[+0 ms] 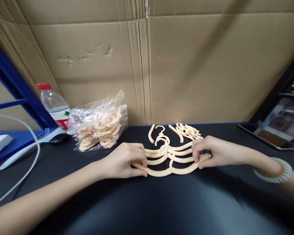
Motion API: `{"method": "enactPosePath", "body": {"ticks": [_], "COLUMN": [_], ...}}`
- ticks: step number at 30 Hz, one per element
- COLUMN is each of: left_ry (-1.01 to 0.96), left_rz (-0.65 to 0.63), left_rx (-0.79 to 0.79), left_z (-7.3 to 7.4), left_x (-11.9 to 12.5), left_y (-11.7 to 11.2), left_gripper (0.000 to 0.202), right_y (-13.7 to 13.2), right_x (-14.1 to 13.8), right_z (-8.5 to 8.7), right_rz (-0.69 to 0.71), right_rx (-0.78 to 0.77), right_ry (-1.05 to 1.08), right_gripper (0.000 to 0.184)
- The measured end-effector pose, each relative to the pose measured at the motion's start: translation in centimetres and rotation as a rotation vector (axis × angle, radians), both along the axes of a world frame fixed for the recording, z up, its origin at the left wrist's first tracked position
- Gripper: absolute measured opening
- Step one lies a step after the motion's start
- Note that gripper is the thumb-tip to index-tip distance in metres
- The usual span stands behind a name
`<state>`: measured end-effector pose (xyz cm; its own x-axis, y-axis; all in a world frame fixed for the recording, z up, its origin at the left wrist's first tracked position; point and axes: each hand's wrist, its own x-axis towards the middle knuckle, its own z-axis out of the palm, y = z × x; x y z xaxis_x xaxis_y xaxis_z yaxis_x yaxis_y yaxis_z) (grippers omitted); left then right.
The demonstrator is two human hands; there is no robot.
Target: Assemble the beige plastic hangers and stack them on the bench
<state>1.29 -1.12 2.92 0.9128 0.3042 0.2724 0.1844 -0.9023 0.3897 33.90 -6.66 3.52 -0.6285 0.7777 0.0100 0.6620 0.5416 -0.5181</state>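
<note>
A cream plastic clothes hanger (159, 173) lies nearest to me, its hook pointing away over other hangers. My left hand (128, 161) pinches its left arm, and my right hand (205, 150) pinches its right end between thumb and fingers. Just behind it, several more cream hangers (183, 153) overlap in a row on the black table. Farther back lie a loose hanger arm (151, 133), a hook piece (160, 130) and another loose arm (176, 133). A small pile of hanger parts (189, 131) sits to their right.
At the back left, a clear plastic bag (100, 125) of cream hanger parts rests beside a red-capped bottle (54, 106). A white cable (35, 137) curves along the left. A phone (264, 136) lies at the right edge. Cardboard (198, 65) walls off the back.
</note>
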Motion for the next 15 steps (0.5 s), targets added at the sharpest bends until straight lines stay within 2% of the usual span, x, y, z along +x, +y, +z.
{"method": "enactPosePath", "body": {"ticks": [2,6,10,15], "left_ry": [0.016,-0.009,-0.077,-0.121], "left_rz": [-0.047,-0.059,-0.003,0.103], "left_rx": [0.093,0.162,0.221,0.276], "left_z": [-0.2,-0.8,-1.6,-2.6], "left_x": [0.1,0.1,-0.1,0.0], "left_y": [-0.3,-0.3,-0.2,-0.2], "left_gripper": [0.012,0.008,0.004,0.006], "right_y": [0.0,0.0,0.0,0.2], "right_x": [-0.1,-0.1,-0.1,0.1], "right_z": [-0.1,-0.6,-1.1,-1.2], "right_rz": [0.020,0.016,-0.013,-0.040], "right_rx": [0.049,0.088,0.110,0.224], "right_ry": [-0.014,-0.029,-0.042,-0.064], "right_gripper": [0.005,0.006,0.006,0.004]}}
